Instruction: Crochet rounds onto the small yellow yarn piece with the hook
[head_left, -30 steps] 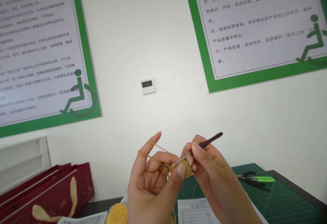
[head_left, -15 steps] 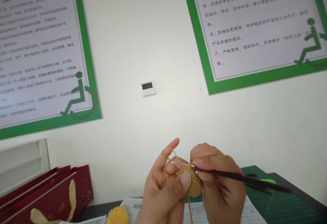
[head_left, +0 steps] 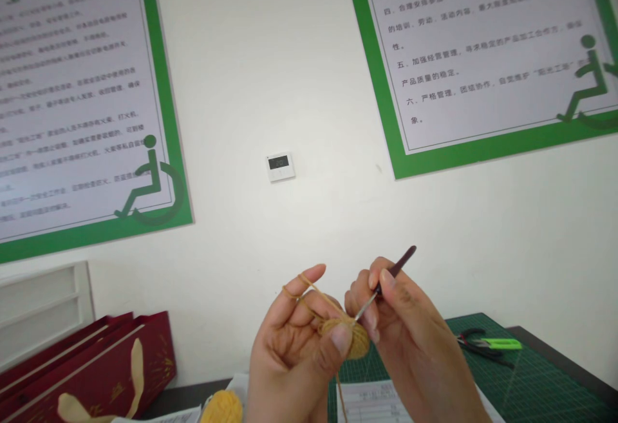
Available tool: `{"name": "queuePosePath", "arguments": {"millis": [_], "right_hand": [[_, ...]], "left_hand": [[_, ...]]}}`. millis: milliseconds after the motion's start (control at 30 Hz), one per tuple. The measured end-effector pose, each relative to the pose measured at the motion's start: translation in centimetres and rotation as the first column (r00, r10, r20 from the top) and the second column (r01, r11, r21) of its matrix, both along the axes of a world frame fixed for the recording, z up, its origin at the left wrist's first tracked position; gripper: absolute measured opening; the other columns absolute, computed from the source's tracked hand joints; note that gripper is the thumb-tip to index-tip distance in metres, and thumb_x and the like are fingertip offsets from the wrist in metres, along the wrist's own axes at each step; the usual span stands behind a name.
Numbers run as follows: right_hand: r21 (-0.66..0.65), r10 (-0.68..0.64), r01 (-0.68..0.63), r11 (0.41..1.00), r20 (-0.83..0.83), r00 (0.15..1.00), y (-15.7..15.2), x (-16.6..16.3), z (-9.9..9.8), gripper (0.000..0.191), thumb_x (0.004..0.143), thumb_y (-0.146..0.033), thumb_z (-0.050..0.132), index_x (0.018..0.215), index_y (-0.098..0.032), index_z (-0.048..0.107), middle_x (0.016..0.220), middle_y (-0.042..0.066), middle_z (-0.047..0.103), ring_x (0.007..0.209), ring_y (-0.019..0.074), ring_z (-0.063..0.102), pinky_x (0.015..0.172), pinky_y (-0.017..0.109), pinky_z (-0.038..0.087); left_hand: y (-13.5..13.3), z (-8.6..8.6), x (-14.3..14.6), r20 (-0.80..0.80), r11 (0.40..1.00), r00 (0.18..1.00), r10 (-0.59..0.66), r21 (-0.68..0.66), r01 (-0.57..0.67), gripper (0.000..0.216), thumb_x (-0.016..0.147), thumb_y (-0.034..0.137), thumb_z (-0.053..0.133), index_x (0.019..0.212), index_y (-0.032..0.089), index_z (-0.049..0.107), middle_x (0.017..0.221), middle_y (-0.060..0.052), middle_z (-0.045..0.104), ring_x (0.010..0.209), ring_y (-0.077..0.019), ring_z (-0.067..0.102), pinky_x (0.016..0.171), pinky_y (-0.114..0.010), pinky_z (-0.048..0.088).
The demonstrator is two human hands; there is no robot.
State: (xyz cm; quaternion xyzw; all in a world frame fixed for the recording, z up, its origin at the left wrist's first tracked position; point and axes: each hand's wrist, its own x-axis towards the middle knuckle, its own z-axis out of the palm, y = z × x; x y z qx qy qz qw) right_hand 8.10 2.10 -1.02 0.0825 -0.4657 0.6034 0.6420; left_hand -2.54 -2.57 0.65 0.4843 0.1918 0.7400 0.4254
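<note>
My left hand pinches a small tan crocheted piece between thumb and fingers. Tan yarn loops around its raised index finger and runs to the piece, and a strand hangs below. In my right hand is a crochet hook, gripped by its dark handle between thumb and fingers. The handle points up to the right. Its metal shaft slants down to the top edge of the crocheted piece, where the tip is hidden in the stitches or behind my thumb.
A green cutting mat at right carries black-handled pliers and a bright green tool. Printed papers lie beneath my hands. A yellow yarn ball and dark red gift bags are at left. Behind is a wall with posters.
The hook has swung from nearly level, handle to the right, to steep with its handle up. Both hands and the crocheted piece have shifted a little left. The pliers are now uncovered.
</note>
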Motion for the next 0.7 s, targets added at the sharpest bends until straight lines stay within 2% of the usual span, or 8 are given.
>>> {"name": "queuePosePath", "arguments": {"millis": [100, 200, 333, 533, 700], "right_hand": [[0.081, -0.163, 0.161, 0.984, 0.019, 0.987, 0.1, -0.3, -0.1, 0.022, 0.098, -0.042, 0.062, 0.088, -0.023, 0.066, 0.085, 0.0, 0.063, 0.08, 0.0146, 0.058, 0.076, 0.027, 0.049], [0.148, -0.292, 0.286, 0.947, 0.017, 0.956, 0.4, -0.6, -0.5, 0.015, 0.1, -0.038, 0.06, 0.095, -0.028, 0.068, 0.091, 0.0, 0.069, 0.088, 0.0146, 0.064, 0.08, 0.026, 0.051], [0.143, -0.334, 0.333, 0.932, -0.019, 0.942, 0.7, -0.5, -0.8, 0.014, 0.102, -0.036, 0.058, 0.096, -0.028, 0.067, 0.088, -0.003, 0.071, 0.085, 0.0118, 0.065, 0.079, 0.023, 0.051], [0.168, -0.327, 0.328, 0.93, -0.033, 0.944, 0.9, 0.2, -0.8, 0.016, 0.104, -0.039, 0.054, 0.098, -0.029, 0.064, 0.086, -0.003, 0.072, 0.083, 0.0121, 0.065, 0.077, 0.024, 0.051], [0.229, -0.429, 0.436, 0.871, -0.081, 0.9, 0.8, 0.6, -0.3, 0.015, 0.104, -0.035, 0.054, 0.096, -0.027, 0.064, 0.084, -0.001, 0.072, 0.082, 0.0136, 0.067, 0.076, 0.026, 0.051]], "left_hand": [[-0.2, 0.1, 0.4, -0.009, 0.99, 0.99, 0.141, 0.034, -0.14, 0.049, 0.068, 0.011, 0.091, 0.114, 0.023, 0.078, 0.07, -0.001, 0.072, 0.067, -0.0137, 0.066, 0.066, -0.023, 0.054], [-0.3, 0.2, 0.7, -0.006, 0.982, 0.982, 0.19, 0.016, -0.19, 0.051, 0.066, 0.013, 0.092, 0.114, 0.024, 0.078, 0.068, 0.001, 0.071, 0.064, -0.0116, 0.066, 0.068, -0.022, 0.056], [-0.3, 0.1, 0.9, -0.013, 0.976, 0.976, 0.218, 0.005, -0.218, 0.053, 0.065, 0.013, 0.093, 0.114, 0.024, 0.078, 0.069, 0.002, 0.072, 0.067, -0.0116, 0.069, 0.075, -0.023, 0.058], [-0.1, 0.0, 0.9, -0.014, 0.969, 0.969, 0.247, 0.019, -0.247, 0.049, 0.065, 0.012, 0.093, 0.111, 0.023, 0.079, 0.071, 0.0, 0.073, 0.064, -0.0122, 0.068, 0.063, -0.02, 0.056], [-0.1, 0.1, 1.0, -0.005, 0.961, 0.961, 0.277, 0.016, -0.277, 0.048, 0.063, 0.009, 0.093, 0.108, 0.021, 0.079, 0.069, 0.0, 0.073, 0.064, -0.012, 0.067, 0.061, -0.018, 0.056]]}}
